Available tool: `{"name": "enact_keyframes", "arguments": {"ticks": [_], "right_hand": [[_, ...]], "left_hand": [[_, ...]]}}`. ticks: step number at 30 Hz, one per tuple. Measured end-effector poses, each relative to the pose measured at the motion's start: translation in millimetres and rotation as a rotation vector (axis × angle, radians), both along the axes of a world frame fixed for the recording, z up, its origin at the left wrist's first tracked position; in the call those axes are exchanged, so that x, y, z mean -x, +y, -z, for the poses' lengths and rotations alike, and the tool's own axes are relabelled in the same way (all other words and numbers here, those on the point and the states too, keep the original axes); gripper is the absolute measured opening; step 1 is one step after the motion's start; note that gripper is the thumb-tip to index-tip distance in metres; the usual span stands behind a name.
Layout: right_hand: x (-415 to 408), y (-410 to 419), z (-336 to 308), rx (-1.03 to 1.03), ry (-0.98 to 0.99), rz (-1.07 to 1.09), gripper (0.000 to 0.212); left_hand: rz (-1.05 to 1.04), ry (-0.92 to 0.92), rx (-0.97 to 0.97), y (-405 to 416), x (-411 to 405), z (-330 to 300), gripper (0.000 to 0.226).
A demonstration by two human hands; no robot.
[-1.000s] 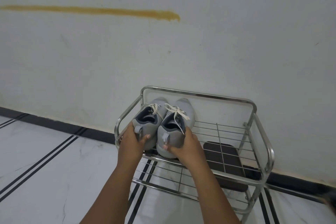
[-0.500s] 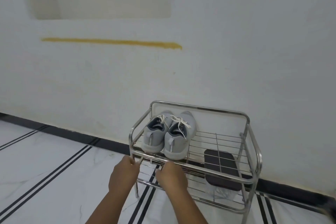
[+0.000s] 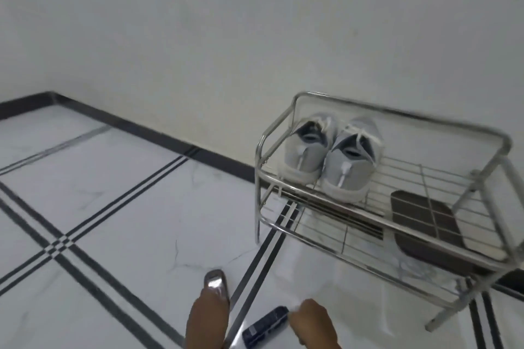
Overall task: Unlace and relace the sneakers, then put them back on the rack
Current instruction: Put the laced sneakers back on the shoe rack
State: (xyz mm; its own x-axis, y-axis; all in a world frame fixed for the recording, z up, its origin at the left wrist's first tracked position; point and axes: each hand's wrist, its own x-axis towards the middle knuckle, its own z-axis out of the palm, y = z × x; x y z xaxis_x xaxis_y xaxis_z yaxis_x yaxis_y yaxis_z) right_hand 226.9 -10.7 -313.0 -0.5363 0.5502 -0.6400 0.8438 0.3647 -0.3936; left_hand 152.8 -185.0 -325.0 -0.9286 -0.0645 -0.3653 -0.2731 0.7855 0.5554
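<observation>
Hands off the rack (image 3: pixel 397 215) now; sneakers (image 3: pixel 326 156) parked heels-out, laced (done, I'd judge). Right hand (image 3: pixel 312 323) by phone (image 3: pixel 265 326); grip unclear.

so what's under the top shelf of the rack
A dark brown flat thing lies on the rack's lower shelf, right side, seen through the wires. Whatever is directly below the sneakers is covered.

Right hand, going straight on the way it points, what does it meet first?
Likely the dark flat phone on the white tiled floor, lying just ahead of the right hand; blur hides whether they touch.
</observation>
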Motion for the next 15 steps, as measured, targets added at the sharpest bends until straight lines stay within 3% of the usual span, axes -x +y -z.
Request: {"name": "enact_keyframes", "arguments": {"ticks": [3, 5, 10, 15], "right_hand": [[-7.1, -0.1, 41.7, 0.034, -0.075, 0.061, 0.058], [-10.3, -6.7, 66.9, 0.063, -0.108, 0.118, 0.057], [13.7, -28.8, 104.5, 0.160, -0.070, 0.257, 0.068], [36.7, -32.2, 127.0, 0.178, -0.023, 0.351, 0.065]], "left_hand": [[-0.058, 0.003, 0.013, -0.9, 3.9, 28.2, 0.039], [-0.061, 0.004, 0.046, -0.5, 11.3, 48.4, 0.045], [-0.097, -0.031, 0.048, 4.3, 41.4, 79.3, 0.083], [-0.109, -0.108, 0.114, 16.7, 60.8, 98.4, 0.077]]}}
